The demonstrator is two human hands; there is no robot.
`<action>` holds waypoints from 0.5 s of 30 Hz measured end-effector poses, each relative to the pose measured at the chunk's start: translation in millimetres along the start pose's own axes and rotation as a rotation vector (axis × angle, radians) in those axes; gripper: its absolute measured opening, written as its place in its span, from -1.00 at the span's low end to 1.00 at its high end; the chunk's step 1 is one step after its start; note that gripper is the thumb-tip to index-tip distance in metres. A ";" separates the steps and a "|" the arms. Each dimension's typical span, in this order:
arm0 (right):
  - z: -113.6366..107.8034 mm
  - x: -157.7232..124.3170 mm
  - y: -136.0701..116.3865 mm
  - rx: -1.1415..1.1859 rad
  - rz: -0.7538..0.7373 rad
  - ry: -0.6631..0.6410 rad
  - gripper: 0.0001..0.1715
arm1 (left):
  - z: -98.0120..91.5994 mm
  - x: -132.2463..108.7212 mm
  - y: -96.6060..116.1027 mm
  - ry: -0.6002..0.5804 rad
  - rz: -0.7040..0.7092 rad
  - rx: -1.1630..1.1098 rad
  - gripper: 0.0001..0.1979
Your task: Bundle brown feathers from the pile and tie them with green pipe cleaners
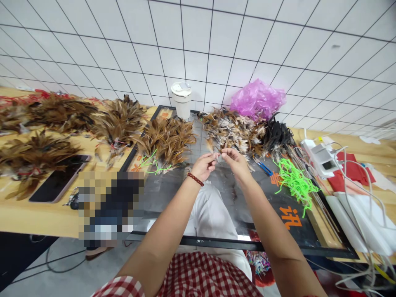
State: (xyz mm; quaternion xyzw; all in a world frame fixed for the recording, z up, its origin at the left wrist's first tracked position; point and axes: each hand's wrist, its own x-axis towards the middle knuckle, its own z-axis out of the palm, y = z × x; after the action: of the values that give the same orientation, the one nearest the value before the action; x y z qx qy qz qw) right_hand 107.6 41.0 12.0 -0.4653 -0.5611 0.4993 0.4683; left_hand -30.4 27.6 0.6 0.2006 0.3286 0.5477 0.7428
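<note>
Tiled wall (198,45) behind, L fingers (210,159) & R fingers (227,152) pinched nearly closed, tiny unclear piece (219,154) btwn their tips.

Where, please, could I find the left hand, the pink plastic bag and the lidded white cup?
Left hand (203,166), head view: back of the hand.
Pink plastic bag (258,99), head view: crumpled middle.
Lidded white cup (182,106), head view: side below the lid.

Pale wooden table (37,218) is pretty loaded: brown feather bunches (62,112) and a phone (58,180) on the left, red cloth (352,169) and white rolls (361,220) on the right, plus a black-framed panel (167,192) carrying more feathers (168,138), a lidded cup (182,103), neon-green cords (295,181) and blue snips (264,167).
</note>
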 end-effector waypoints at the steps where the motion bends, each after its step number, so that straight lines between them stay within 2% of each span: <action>1: 1.3 -0.6 1.9 -0.023 -0.024 -0.035 -0.56 | -0.3 0.6 -0.2 0.005 0.014 -0.027 -0.79; 4: 4.1 -1.6 8.2 -0.178 -0.104 -0.148 -0.64 | 0.1 1.4 -1.2 0.037 0.034 -0.050 -0.80; 6: 1.5 -0.9 10.5 -0.294 -0.128 -0.134 -0.72 | 1.0 1.1 -1.1 0.036 0.036 -0.062 -0.79; 10: -16.3 1.6 5.1 -0.445 -0.166 -0.068 -0.75 | 2.7 -1.0 0.7 0.040 0.035 -0.092 -0.79; 15: -34.2 -1.9 -13.9 -0.723 -0.438 -0.117 -0.71 | 4.0 -3.2 0.9 0.068 0.034 -0.024 -0.80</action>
State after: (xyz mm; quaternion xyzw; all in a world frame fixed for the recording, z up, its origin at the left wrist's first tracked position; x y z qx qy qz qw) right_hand 140.9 42.4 27.9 -0.4403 -0.8114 0.1847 0.3372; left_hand -28.8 25.1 4.9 0.1787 0.3436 0.5705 0.7242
